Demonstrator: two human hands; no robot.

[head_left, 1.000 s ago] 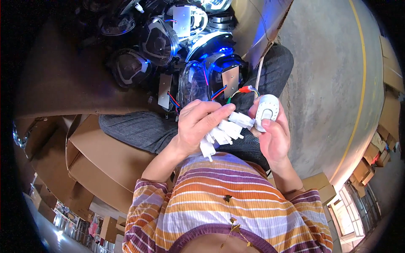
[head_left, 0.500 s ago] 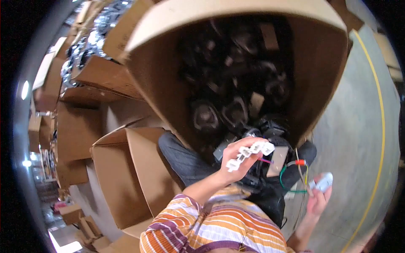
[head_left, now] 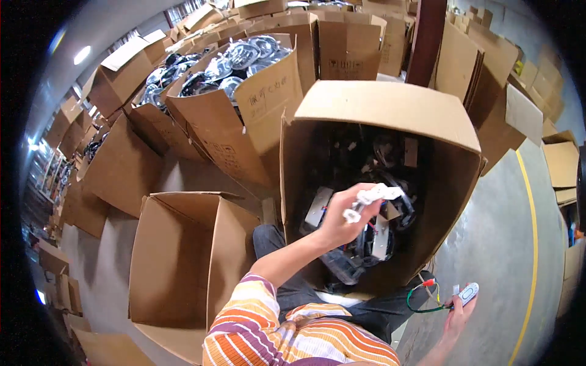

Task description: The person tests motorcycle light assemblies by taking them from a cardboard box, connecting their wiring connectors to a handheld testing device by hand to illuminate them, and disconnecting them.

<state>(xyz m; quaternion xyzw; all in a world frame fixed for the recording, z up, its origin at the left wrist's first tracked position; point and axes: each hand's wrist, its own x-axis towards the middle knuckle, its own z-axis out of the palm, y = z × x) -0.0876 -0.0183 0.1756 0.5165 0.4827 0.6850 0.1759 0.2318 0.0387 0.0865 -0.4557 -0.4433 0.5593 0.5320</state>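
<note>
My left hand (head_left: 348,218) is closed around a bunch of white plastic wire connectors (head_left: 381,193), held over the opening of a large cardboard box (head_left: 381,100). Below that hand, black parts with wires and pale labels lie in the box, one dark unit (head_left: 342,265) near its front edge. Off to the right, my right hand (head_left: 459,317) grips a small white handheld device (head_left: 469,294) with an oval on its face. Green and yellow wires (head_left: 421,309) loop from the device to a red connector (head_left: 429,282).
At my left stands an open smaller cardboard box (head_left: 174,262). Behind it, a tall carton (head_left: 238,131) holds several round, clear-wrapped parts. More cartons line the back around a dark red post (head_left: 426,43). A yellow line (head_left: 531,219) runs along the grey floor at right.
The view has tilted up, bringing the cartons behind into sight. Both hands keep their hold. The device in my right hand has turned, and its face with the oval now shows.
</note>
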